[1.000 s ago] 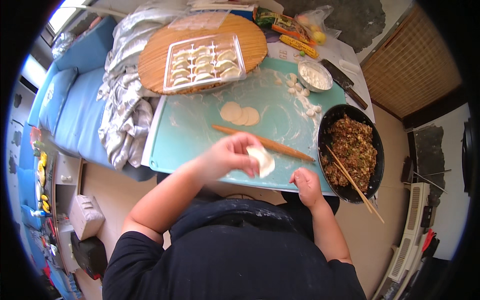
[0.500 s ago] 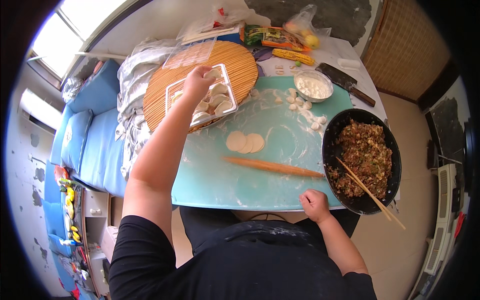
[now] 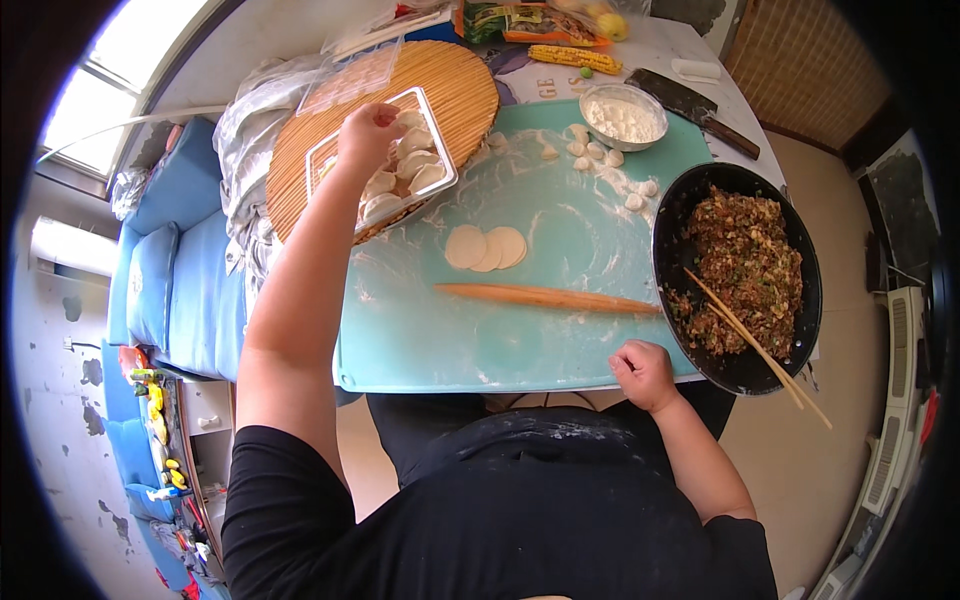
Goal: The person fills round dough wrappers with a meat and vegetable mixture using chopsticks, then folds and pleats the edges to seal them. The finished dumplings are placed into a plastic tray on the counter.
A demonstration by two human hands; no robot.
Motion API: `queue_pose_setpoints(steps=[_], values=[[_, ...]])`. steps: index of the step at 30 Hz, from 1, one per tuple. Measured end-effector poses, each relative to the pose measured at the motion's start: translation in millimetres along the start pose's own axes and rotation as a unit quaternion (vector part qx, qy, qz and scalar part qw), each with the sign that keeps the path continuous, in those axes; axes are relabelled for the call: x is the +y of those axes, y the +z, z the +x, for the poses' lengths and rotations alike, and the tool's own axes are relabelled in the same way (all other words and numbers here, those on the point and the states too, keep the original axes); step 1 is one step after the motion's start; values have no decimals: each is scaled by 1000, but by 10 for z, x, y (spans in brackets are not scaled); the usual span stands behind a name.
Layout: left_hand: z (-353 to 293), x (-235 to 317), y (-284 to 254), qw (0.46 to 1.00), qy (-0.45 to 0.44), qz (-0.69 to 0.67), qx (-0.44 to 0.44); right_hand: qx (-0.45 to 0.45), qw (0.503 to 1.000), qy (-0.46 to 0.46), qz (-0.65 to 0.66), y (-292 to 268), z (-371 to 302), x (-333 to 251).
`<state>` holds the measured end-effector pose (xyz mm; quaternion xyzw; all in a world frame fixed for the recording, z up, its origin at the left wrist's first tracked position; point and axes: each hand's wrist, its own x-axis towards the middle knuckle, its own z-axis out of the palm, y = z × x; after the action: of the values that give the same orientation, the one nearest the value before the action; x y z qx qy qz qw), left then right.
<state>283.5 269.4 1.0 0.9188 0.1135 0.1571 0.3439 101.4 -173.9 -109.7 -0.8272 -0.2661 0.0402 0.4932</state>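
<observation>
My left hand [image 3: 368, 134] reaches over the clear plastic tray [image 3: 447, 178], its fingers bent and slightly apart beside a dumpling at the tray's far end. It looks to hold nothing. Several pale folded dumplings [image 3: 416, 164] lie in the tray's compartments; my hand and forearm hide part of it. The tray rests on a round slatted wooden board [image 3: 462, 82]. My right hand [image 3: 644, 374] is closed in a loose fist at the near edge of the green mat [image 3: 560, 365], with nothing visible in it. Beyond it lie a rolling pin [image 3: 545, 297] and several round dough wrappers [image 3: 487, 248].
To the right stands a black pan [image 3: 662, 250] of minced filling [image 3: 745, 265], chopsticks [image 3: 745, 335] resting across it. Toward the back are a flour bowl [image 3: 622, 118], small dough pieces [image 3: 595, 152], a cleaver [image 3: 690, 108] and corn [image 3: 575, 59]. A second plastic tray [image 3: 350, 75] lies on the board.
The view has shifted, so the table sits higher in the picture. My left fingers have drawn slightly back from the dumpling at the tray's far end. My right hand stays closed near the mat's edge.
</observation>
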Motion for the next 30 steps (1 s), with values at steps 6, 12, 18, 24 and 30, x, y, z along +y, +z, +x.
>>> queue_pose_setpoints(steps=[6,12,18,24,30], values=[[-45,60,-58,992,79,85,51,9,1000,-21,-5,37,-14,27],[-1096,801,68,944,303,53,122,16,1000,-11,-11,24,-29,58],[-1734,15,846,996,77,29,-32,-2,1000,-10,14,10,-27,33],[-1396,-345,1001,993,-14,33,-110,71,996,20,51,-392,-378,-210],[-1258,-377,958,979,-33,68,-189,214,887,332,238,-836,-1303,-226]])
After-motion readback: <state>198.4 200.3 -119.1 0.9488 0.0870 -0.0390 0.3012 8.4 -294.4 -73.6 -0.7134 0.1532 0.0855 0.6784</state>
